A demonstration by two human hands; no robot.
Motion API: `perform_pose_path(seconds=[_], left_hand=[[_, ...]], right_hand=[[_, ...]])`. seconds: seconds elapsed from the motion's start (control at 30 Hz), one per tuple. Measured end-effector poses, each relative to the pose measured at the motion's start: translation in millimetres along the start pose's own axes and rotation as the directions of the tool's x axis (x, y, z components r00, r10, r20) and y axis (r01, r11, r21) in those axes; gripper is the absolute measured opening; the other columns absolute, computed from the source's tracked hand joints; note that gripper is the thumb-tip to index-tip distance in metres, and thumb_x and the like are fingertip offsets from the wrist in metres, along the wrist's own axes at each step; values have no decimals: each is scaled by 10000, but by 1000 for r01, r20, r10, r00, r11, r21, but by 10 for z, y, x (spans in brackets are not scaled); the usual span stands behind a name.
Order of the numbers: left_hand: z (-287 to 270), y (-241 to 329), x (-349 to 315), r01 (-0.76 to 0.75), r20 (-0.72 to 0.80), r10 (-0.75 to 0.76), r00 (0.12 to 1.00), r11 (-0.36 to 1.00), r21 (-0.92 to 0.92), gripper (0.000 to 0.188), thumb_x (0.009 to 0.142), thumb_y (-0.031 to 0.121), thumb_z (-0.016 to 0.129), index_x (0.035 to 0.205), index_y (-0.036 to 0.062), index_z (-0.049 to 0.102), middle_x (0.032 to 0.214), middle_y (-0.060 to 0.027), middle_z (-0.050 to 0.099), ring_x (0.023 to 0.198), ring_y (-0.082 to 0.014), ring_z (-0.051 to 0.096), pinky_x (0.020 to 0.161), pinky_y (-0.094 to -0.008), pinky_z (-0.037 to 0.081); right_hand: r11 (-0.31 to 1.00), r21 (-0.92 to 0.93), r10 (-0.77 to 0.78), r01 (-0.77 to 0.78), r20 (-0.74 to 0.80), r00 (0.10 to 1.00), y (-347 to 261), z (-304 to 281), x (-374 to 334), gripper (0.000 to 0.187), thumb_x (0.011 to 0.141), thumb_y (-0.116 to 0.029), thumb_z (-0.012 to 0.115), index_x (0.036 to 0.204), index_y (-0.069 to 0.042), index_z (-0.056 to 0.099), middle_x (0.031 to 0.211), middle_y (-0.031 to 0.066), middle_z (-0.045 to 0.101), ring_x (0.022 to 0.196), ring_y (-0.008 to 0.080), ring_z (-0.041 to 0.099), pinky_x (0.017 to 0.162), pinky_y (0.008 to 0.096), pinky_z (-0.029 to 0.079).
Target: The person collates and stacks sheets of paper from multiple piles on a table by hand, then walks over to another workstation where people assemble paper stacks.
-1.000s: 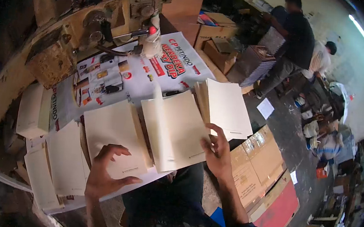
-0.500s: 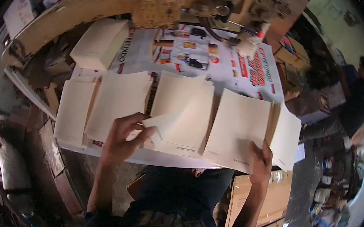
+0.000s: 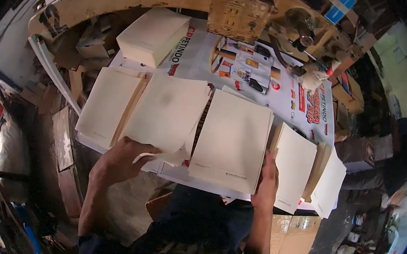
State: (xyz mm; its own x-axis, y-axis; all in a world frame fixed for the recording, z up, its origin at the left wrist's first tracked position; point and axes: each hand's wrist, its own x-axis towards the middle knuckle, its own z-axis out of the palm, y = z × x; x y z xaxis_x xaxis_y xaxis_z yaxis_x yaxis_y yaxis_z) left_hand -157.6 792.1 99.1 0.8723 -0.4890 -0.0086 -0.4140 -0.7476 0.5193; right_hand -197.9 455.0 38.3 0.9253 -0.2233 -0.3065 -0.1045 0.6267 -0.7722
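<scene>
Several stacks of cream paper sheets stand in a row along the front of the table. My left hand (image 3: 123,160) pinches the lifted, curled lower corner of a sheet on the second stack (image 3: 166,108) from the left. My right hand (image 3: 267,178) grips the right edge of sheets of paper (image 3: 232,140) that lie over the middle stack and mostly hide it. These sheets carry small print near the bottom. On the far left is another stack (image 3: 109,104); a fourth (image 3: 292,171) and a fifth (image 3: 329,185) stand to the right.
A taller paper stack (image 3: 148,39) sits at the back left on the printed table cover (image 3: 196,52). Behind the table stands worn machinery (image 3: 240,12). Cardboard boxes (image 3: 291,240) are below on the right. A person (image 3: 398,157) is at the far right.
My left hand has gone from the middle stack to the second from the left. My right hand has moved left with its sheets, from over the fourth stack to the middle one.
</scene>
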Motion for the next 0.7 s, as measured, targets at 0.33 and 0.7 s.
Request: perform_pose_path(seconds=[0.33, 0.7], left_hand=[[331, -339, -168, -5, -294, -382, 876, 602, -798, 154, 785, 72, 773, 755, -8, 645, 680, -76, 667, 588, -150, 660, 585, -298, 600], [534, -445, -357, 423, -301, -569, 765, 797, -431, 280, 967, 269, 553, 966, -4, 619, 787, -95, 665, 686, -162, 626, 622, -308, 508]], right_hand=[[902, -365, -287, 232, -104, 952, -253, 268, -121, 522, 855, -76, 666, 1334, 9, 478, 1166, 138, 626, 1010, 200, 614, 881, 295, 490], [899, -433, 35, 63, 216, 976, 966, 847, 35, 704, 964, -210, 583, 1501, -20, 171, 1296, 148, 527, 1141, 167, 522, 1013, 303, 387]])
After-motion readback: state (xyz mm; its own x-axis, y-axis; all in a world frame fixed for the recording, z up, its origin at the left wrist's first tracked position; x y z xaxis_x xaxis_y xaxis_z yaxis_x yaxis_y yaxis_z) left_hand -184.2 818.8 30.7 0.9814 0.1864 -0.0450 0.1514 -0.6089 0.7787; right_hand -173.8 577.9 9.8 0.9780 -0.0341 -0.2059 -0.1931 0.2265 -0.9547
